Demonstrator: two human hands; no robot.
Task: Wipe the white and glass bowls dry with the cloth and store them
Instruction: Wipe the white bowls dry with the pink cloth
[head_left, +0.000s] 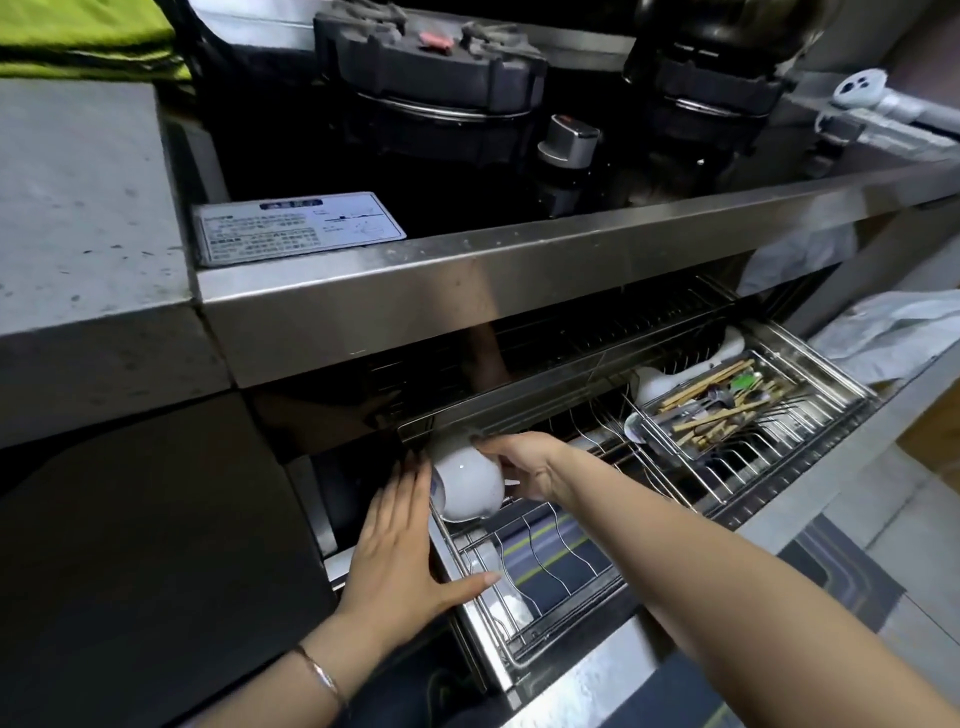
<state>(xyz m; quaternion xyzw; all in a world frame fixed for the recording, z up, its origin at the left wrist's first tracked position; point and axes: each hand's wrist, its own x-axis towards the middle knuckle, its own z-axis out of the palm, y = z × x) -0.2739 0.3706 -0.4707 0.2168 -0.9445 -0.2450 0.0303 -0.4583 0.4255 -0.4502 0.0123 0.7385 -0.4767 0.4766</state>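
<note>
- White bowl is tipped on its side at the far left end of the pulled-out wire dish rack, in the drawer right under the gas stove.
- Right hand grips the bowl from its base side, with the fingers curled over the top edge of it.
- Left hand is flat with the fingers straight, lying along the rim side of the bowl. The thumb sticks out over the rack's left edge, and it isn't clamped on anything.
- There's a thin bracelet on the left wrist.
- Over on the right side of the rack sits a cutlery basket full of chopsticks and spoons, with a white ladle just behind it.
- A folded green cloth lies on the grey counter at the top left — well apart from both hands.
- Can't spot a glass bowl for sure.
</note>
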